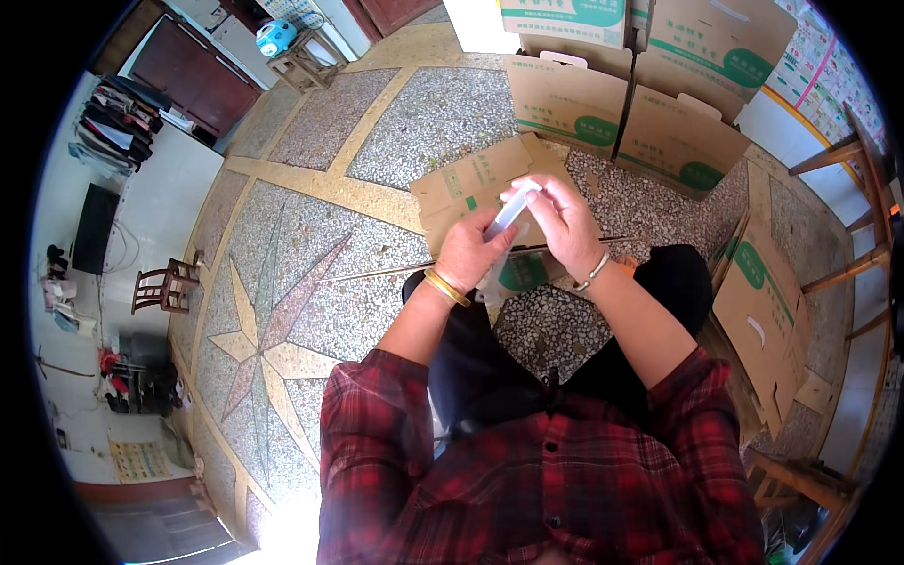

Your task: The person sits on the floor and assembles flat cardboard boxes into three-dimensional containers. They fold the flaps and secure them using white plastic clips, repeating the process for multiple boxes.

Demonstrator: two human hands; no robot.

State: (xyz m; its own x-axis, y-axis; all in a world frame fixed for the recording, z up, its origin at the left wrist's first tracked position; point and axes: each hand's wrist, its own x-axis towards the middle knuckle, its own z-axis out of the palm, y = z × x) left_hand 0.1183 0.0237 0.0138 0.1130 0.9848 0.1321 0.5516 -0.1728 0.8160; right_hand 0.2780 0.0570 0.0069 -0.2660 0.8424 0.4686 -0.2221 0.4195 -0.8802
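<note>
A narrow, whitish, translucent plastic strip (511,211) slants between my hands above my knees. My left hand (464,252) pinches its lower end between thumb and fingers. At the upper end, the fingers of my right hand (568,224) close round the strip. Below my left hand hangs another clear plastic piece (493,282), too blurred to make out. Just beyond my hands lies a brown cardboard carton (443,202) with green print, its flaps spread toward the far side. My wrists and hands hide part of it.
Several brown cartons with green print (574,104) are stacked at the far right. Flattened cardboard sheets (758,325) lean beside my right leg, near wooden chairs (843,268). A small wooden chair (165,285) stands at the left. A stool (306,61) holds a blue object.
</note>
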